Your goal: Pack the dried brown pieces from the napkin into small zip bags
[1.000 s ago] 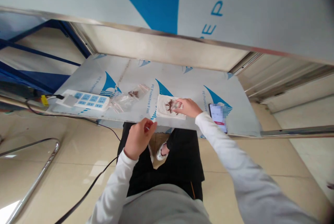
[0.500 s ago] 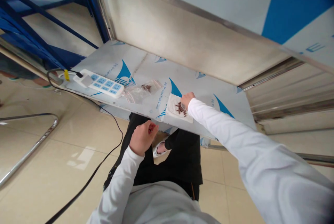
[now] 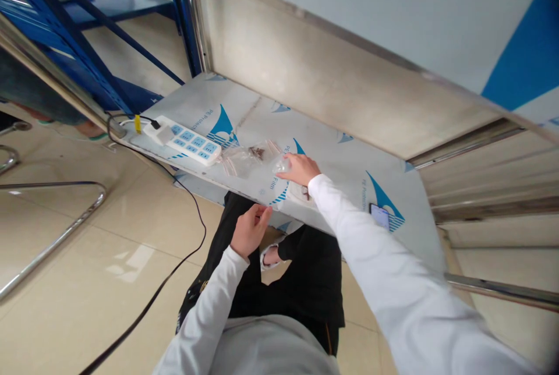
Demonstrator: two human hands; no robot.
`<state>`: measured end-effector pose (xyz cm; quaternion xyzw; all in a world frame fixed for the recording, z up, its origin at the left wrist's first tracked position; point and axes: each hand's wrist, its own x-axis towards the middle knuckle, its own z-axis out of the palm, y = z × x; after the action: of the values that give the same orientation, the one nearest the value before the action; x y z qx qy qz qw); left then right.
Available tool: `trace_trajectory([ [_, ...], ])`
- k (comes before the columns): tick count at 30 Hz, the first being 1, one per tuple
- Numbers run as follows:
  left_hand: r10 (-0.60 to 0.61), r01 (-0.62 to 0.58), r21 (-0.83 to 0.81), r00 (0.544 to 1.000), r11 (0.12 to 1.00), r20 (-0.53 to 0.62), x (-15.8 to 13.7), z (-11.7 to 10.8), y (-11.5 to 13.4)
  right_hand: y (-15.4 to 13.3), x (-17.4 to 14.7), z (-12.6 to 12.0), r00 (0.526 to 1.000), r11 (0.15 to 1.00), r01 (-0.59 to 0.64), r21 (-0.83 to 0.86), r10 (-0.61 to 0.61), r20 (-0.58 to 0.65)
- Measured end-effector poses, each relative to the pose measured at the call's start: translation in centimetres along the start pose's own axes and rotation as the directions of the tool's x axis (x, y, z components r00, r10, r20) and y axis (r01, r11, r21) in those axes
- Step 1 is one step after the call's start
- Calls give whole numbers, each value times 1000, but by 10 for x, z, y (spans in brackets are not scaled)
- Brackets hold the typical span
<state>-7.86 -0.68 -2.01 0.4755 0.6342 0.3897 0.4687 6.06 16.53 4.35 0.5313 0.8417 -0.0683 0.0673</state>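
Note:
My right hand (image 3: 300, 170) is closed on a small piece of clear crinkled plastic (image 3: 280, 165), which looks like a bag. Beneath that hand lies a white sheet (image 3: 297, 192) with small brown screw-like pieces (image 3: 306, 194), mostly covered by the hand. Just left of it, a clear zip bag (image 3: 238, 161) rests on the shelf, with more brown pieces (image 3: 257, 153) in or under its plastic. In front of the shelf edge, above my lap, hovers my left hand (image 3: 251, 229). Its fingers are curled together, and whatever they may hold is hidden.
A white power strip (image 3: 196, 147) with a plugged-in adapter sits at the shelf's left end, its black cable (image 3: 192, 194) hanging to the floor. A phone (image 3: 379, 216) lies right of my forearm. Another film-covered shelf (image 3: 349, 2) overhangs the back. Blue racking (image 3: 109, 25) stands left.
My right hand has moved left from the white sheet's far edge and now holds clear plastic. The phone has come into view. My left hand stays in front of the shelf edge.

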Motion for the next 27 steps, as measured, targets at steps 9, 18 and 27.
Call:
trace_trajectory([
  [9,-111,107,-66,992,992,-57,-18,-22,-30,-70,84,38,941,936,175,304,-67,-333],
  [18,-122,118,-70,991,991,-56,-13,-22,-26,5,86,64,914,900,-270,343,351,-204],
  [27,-128,128,-2,990,992,-65,-10,-24,-30,14,91,56,860,784,-200,588,428,-278],
])
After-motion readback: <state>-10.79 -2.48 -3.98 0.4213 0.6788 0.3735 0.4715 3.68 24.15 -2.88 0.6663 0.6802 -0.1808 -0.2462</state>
